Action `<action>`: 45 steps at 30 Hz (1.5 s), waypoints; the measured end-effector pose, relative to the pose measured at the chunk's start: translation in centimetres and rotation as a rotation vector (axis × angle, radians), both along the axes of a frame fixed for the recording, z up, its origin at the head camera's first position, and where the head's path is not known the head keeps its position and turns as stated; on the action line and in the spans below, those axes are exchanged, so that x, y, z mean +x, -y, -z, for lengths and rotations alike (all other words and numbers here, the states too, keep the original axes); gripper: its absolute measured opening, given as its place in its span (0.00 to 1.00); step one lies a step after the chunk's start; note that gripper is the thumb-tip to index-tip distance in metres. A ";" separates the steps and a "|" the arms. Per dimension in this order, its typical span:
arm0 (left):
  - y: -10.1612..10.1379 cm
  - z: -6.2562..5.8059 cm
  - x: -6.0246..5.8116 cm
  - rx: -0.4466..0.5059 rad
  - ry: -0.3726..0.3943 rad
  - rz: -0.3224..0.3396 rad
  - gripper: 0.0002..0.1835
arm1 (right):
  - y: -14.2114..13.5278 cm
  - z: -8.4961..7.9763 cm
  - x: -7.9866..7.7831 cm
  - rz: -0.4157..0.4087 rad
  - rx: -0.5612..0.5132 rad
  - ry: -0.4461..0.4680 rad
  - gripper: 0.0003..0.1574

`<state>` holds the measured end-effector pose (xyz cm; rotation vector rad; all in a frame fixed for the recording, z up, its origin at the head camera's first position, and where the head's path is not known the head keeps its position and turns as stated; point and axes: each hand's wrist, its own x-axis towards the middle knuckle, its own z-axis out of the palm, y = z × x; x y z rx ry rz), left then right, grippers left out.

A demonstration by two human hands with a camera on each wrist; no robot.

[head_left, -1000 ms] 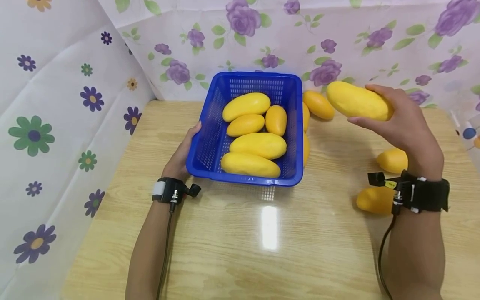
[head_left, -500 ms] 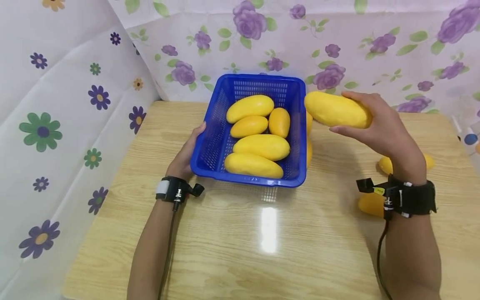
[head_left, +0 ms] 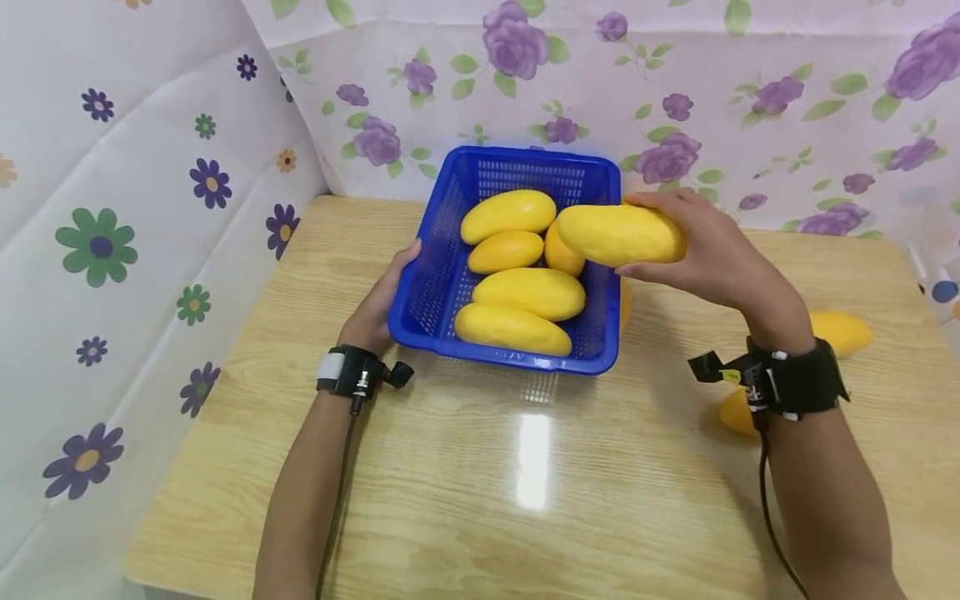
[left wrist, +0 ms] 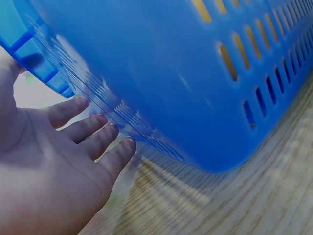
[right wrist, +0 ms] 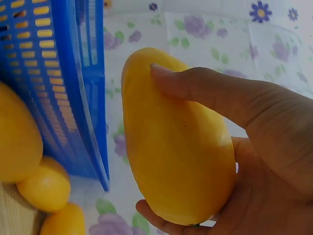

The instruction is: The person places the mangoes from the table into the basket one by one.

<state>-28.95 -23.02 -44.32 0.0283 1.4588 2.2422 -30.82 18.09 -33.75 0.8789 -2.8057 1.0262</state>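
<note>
A blue plastic basket [head_left: 506,362] with slotted walls holds several yellow mangoes [head_left: 528,293]. My left hand [head_left: 377,304] holds its left side: the thumb lies over the rim [left wrist: 51,81], and the fingers [left wrist: 100,142] rest nearly straight against the outer wall. With my right hand [head_left: 708,250] I grip a large yellow mango [head_left: 621,233] above the basket's right side, partly covering a smaller mango [head_left: 561,250] inside. The right wrist view shows the thumb [right wrist: 168,81] across one face of the held mango [right wrist: 176,142], with fingers behind and beneath it.
Beside the basket's right wall lie several mangoes [right wrist: 44,183], mostly hidden in the head view. Two more, a mango [head_left: 842,332] and a mango [head_left: 737,412], lie near my right wrist on the wooden table [head_left: 450,500]. Flowered sheets [head_left: 420,108] hang behind and at left.
My right hand has carried the mango leftward, from right of the basket to over its right rim. My left hand stays on the basket. The whole head view has shifted slightly.
</note>
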 end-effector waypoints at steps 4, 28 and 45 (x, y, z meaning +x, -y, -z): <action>0.0 0.3 0.0 0.010 0.007 0.002 0.38 | 1.9 0.1 -0.7 -0.078 -0.007 0.045 0.54; 0.8 1.5 -1.1 0.012 -0.028 0.016 0.42 | 11.4 -0.7 -2.3 -0.231 0.241 0.195 0.51; 0.5 1.3 -1.0 0.113 -0.071 0.015 0.41 | 15.1 -0.2 -3.1 -0.327 0.289 0.311 0.53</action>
